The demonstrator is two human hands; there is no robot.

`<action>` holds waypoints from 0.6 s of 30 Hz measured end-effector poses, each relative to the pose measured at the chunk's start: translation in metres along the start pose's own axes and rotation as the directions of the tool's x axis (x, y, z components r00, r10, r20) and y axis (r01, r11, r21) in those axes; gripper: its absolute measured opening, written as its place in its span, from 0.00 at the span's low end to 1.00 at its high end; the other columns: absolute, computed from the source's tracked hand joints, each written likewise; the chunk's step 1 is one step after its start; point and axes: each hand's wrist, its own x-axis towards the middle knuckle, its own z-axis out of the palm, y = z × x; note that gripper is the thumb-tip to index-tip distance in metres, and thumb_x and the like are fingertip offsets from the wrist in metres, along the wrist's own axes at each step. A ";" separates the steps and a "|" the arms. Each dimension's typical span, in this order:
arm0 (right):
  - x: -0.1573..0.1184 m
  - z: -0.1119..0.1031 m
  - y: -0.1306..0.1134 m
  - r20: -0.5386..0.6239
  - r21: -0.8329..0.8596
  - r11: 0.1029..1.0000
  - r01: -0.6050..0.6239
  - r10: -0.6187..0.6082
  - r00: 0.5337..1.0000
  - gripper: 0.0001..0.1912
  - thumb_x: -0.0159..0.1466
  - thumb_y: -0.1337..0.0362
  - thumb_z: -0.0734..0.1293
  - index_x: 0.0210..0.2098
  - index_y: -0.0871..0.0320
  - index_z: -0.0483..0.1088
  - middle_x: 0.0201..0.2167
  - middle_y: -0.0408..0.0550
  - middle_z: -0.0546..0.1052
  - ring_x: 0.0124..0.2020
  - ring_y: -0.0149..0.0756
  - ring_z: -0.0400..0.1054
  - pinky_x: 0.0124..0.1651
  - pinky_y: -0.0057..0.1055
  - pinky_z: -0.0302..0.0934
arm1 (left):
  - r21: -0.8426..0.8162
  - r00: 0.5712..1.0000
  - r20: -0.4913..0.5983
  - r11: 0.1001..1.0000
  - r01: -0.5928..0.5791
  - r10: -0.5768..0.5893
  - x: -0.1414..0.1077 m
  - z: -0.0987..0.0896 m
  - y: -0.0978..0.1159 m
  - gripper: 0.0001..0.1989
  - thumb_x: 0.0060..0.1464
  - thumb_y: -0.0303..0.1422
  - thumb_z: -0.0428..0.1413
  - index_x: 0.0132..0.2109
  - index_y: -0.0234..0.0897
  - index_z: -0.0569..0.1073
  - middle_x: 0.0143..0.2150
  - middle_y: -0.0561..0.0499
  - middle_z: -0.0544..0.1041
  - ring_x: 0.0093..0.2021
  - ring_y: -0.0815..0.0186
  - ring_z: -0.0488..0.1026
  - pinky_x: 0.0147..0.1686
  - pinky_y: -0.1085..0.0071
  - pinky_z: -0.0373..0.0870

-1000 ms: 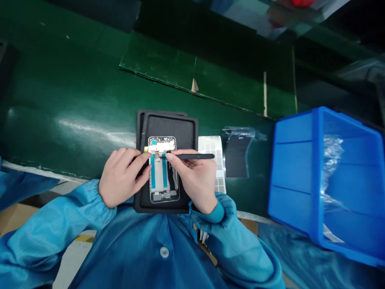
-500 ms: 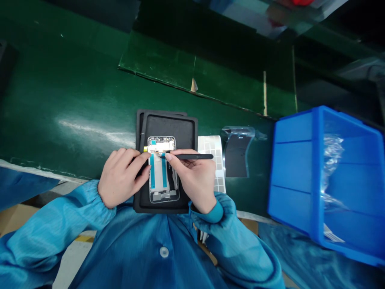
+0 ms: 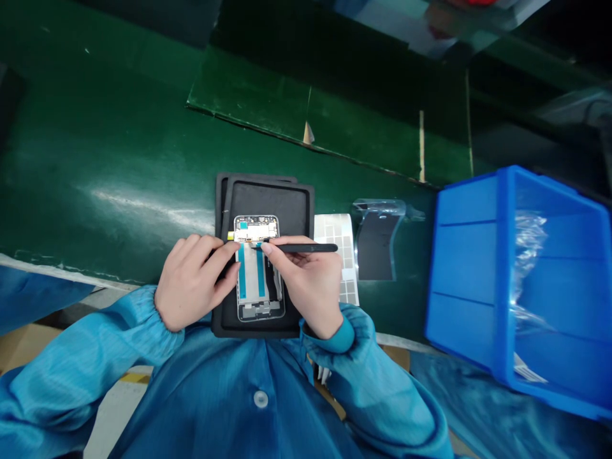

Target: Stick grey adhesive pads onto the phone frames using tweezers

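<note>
An opened smartphone [image 3: 251,274] lies face down, its circuit board at the top and two blue strips down the middle bay. It rests in a black tray [image 3: 268,201]. My left hand [image 3: 194,277] is at the phone's left side, index fingertip and thumb apart and touching its edge; the other fingers are bent. In my right hand [image 3: 308,280], thumb and fingers are closed on black tweezers [image 3: 306,247]. Their tip points left, just below the circuit board, close to my left index fingertip. What the tip touches is too small to tell. A yellow tab [image 3: 230,236] sticks out at the phone's upper left.
Beneath the top tray is a second black tray [image 3: 220,197]. To the right lie a sheet of pale labels [image 3: 348,255] and a dark sheet in clear plastic [image 3: 377,245]. A blue bin [image 3: 463,268] holding clear plastic wrap stands farther right. A raised green board [image 3: 363,134] crosses the back.
Almost nothing differs. The view shifts very slightly; both hands, the tweezers and the phone keep their places.
</note>
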 end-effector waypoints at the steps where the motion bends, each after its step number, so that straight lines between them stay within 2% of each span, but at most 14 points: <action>1: 0.000 0.000 0.000 0.000 -0.001 1.000 0.002 -0.002 1.000 0.08 0.57 0.59 0.76 0.31 0.56 0.80 0.31 0.47 0.83 0.30 0.38 0.78 0.34 0.33 0.75 | 0.000 1.000 -0.001 1.000 -0.002 0.002 0.000 0.000 0.000 0.12 0.62 0.34 0.56 0.50 0.36 0.76 0.37 0.46 0.76 0.36 0.60 0.68 0.33 0.63 0.61; 5: 0.000 0.000 0.001 0.002 0.014 1.000 0.002 -0.002 1.000 0.08 0.57 0.59 0.76 0.32 0.56 0.80 0.31 0.48 0.84 0.30 0.38 0.78 0.34 0.33 0.75 | 0.014 1.000 0.006 0.999 -0.031 0.031 0.002 -0.002 0.001 0.12 0.62 0.34 0.56 0.50 0.36 0.76 0.38 0.46 0.76 0.36 0.60 0.67 0.33 0.62 0.60; 12: 0.000 0.001 0.002 0.004 0.016 1.000 -0.012 0.011 1.000 0.07 0.57 0.60 0.76 0.32 0.57 0.79 0.31 0.47 0.83 0.30 0.38 0.78 0.34 0.33 0.75 | 0.104 0.991 0.089 0.988 -0.113 0.103 0.007 -0.006 0.002 0.14 0.64 0.36 0.54 0.53 0.38 0.77 0.38 0.45 0.73 0.35 0.58 0.64 0.31 0.62 0.56; 18: -0.001 0.001 0.004 0.023 -0.015 1.000 0.006 -0.006 1.000 0.08 0.58 0.59 0.76 0.32 0.57 0.80 0.31 0.48 0.83 0.31 0.39 0.78 0.36 0.34 0.74 | 0.172 0.982 0.147 0.975 -0.144 0.119 0.008 -0.008 0.002 0.16 0.65 0.38 0.53 0.55 0.40 0.77 0.38 0.44 0.73 0.36 0.57 0.64 0.31 0.61 0.55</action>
